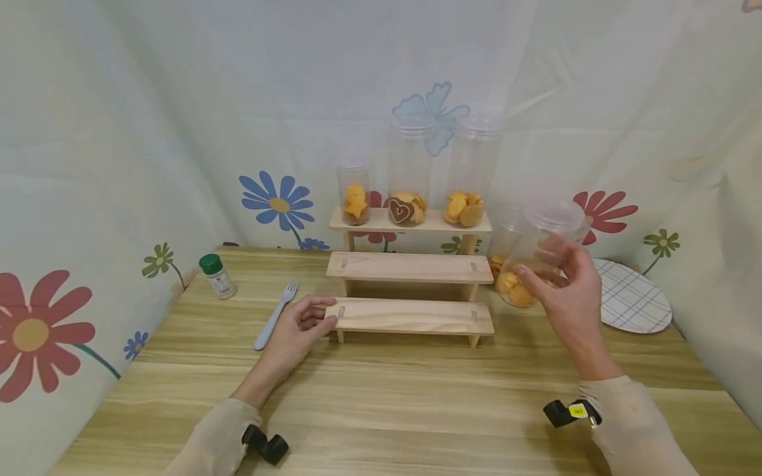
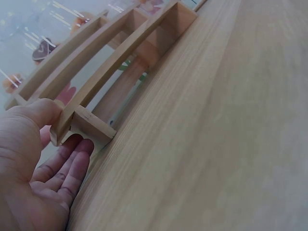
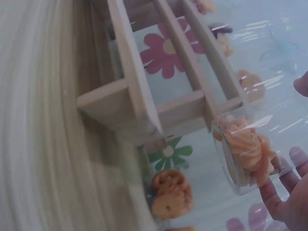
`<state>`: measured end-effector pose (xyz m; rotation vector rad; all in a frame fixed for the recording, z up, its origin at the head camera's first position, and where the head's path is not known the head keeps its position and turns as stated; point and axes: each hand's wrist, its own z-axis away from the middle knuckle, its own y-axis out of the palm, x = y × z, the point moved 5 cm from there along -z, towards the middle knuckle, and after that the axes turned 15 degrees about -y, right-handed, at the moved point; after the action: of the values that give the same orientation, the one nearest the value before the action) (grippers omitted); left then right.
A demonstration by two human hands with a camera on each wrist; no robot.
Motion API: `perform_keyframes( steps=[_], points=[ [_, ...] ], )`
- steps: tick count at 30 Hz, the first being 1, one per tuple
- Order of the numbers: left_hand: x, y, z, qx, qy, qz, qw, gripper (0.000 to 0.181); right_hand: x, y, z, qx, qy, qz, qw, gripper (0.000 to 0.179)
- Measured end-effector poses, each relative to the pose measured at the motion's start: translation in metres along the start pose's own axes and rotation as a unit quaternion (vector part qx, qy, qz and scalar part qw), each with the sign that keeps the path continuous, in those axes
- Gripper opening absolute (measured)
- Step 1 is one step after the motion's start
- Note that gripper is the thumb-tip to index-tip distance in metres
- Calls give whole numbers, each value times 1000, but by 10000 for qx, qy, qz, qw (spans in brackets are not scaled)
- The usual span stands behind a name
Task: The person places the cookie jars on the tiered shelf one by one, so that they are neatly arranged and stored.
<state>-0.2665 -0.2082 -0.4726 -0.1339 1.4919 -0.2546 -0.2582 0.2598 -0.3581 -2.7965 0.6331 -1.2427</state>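
R hand point(image 1: 568, 294) grips clear cookie jar point(image 1: 532, 254), tilted, right of ctr in head view, L hand point(image 1: 297, 330) pinches L end of wooden rack point(image 1: 411, 316) near ctr, & rear jar point(image 1: 503, 241), partly hidden, is prob. upright.

The head view faces forward and down; tilted wrist views share the wooden shelf point(image 1: 411, 315) closer, from opposite ends.

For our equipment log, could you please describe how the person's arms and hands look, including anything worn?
The left hand and right hand are gloveless. The left sleeve and right sleeve are beige. A black device sits on the left one; a second black device, with a yellow label, on the right.
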Motion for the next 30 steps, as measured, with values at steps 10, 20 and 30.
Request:
perform_keyframes(
  steps=[10, 20, 30],
  points=[
    [0, 1, 0, 4, 20, -25, 10000, 37, 33, 19, -16, 302, -310, -35, 9991, 70],
    [0, 1, 0, -56, -32, -17, 10000, 37, 51, 64, -34, 619, -552, -677, 9942, 67],
    [2, 0, -1, -52, -31, -27, 10000, 37, 64, 122, -45, 1172, -512, -876, 9879, 71]
  ],
)
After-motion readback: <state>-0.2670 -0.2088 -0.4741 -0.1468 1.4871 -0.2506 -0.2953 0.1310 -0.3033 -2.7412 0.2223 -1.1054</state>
